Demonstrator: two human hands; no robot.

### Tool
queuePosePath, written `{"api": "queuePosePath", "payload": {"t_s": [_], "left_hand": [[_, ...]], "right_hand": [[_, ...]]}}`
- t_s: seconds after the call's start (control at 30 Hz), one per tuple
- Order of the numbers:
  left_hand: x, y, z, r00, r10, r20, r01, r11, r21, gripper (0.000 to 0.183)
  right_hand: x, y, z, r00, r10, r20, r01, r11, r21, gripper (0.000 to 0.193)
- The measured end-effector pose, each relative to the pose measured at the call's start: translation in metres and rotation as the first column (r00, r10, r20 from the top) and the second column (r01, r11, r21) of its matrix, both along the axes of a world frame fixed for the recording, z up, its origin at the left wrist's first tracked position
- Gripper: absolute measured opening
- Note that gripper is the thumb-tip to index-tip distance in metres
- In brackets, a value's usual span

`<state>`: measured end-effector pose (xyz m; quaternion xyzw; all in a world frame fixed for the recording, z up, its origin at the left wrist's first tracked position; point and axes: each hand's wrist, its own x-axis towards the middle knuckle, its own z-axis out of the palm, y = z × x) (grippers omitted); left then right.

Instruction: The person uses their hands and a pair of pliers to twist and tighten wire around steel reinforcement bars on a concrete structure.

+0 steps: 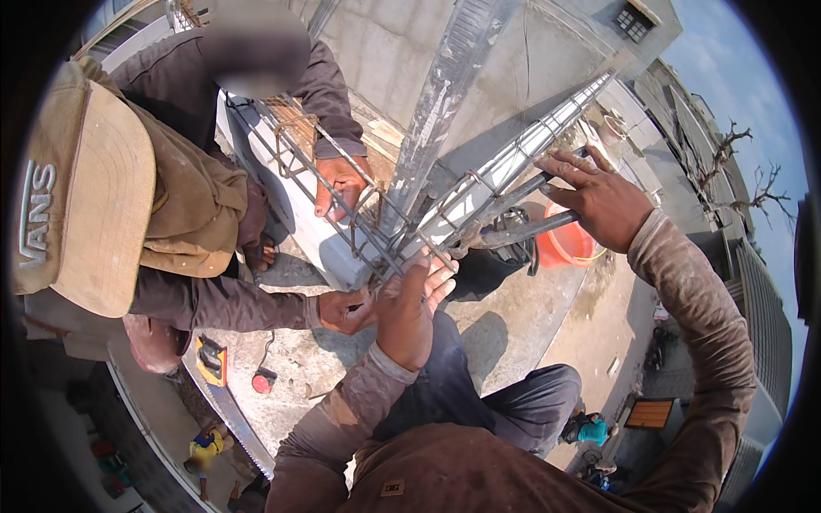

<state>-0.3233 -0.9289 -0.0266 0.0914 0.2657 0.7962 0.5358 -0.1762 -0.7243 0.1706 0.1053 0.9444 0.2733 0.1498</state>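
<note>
My left hand (409,312) is closed at the end of a steel rebar cage (295,158), its fingers and thumb pinched round a rod. My right hand (603,195) grips the long grey handles of what look like bolt cutters (522,231). Their jaws sit among the rods just right of my left hand. A second rebar cage (505,167) runs up to the right from the same joint. One co-worker's hand (342,184) holds the left cage from above. Another co-worker's hand (345,309) is right beside my left hand, its fingertips partly hidden.
A whitish metal post (449,94) rises behind the joint. An orange bucket (558,238) stands at right. A yellow-handled handsaw (211,361) and a small red round object (261,383) lie at lower left. A person in a tan cap (107,188) leans in close. People appear lower down.
</note>
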Motion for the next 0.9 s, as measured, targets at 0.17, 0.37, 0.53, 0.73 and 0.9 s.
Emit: {"api": "queuePosePath", "payload": {"t_s": [0.17, 0.37, 0.53, 0.73, 0.9], "left_hand": [[-0.001, -0.001, -0.001, 0.998, 0.014, 0.065, -0.012, 1.0, -0.027, 0.04], [-0.003, 0.0, -0.001, 0.998, -0.006, 0.056, 0.009, 0.999, -0.042, 0.04], [-0.003, 0.0, -0.005, 0.999, 0.003, 0.037, -0.002, 0.999, -0.049, 0.04], [-0.004, 0.001, -0.008, 0.999, -0.009, 0.037, 0.011, 0.999, -0.038, 0.04], [-0.004, 0.003, -0.009, 0.998, -0.007, 0.066, 0.008, 1.0, -0.026, 0.039]], "right_hand": [[-0.008, 0.005, 0.002, 0.996, 0.082, -0.03, -0.08, 0.996, 0.046, 0.038], [-0.015, 0.006, -0.004, 0.999, -0.022, 0.03, 0.024, 0.998, -0.062, 0.041], [-0.034, 0.0, 0.011, 0.98, 0.197, -0.015, -0.192, 0.969, 0.158, 0.039], [-0.054, -0.004, 0.027, 0.944, 0.33, -0.014, -0.32, 0.925, 0.206, 0.029], [-0.034, 0.002, 0.016, 0.968, 0.238, -0.08, -0.238, 0.971, 0.02, 0.026]]}}
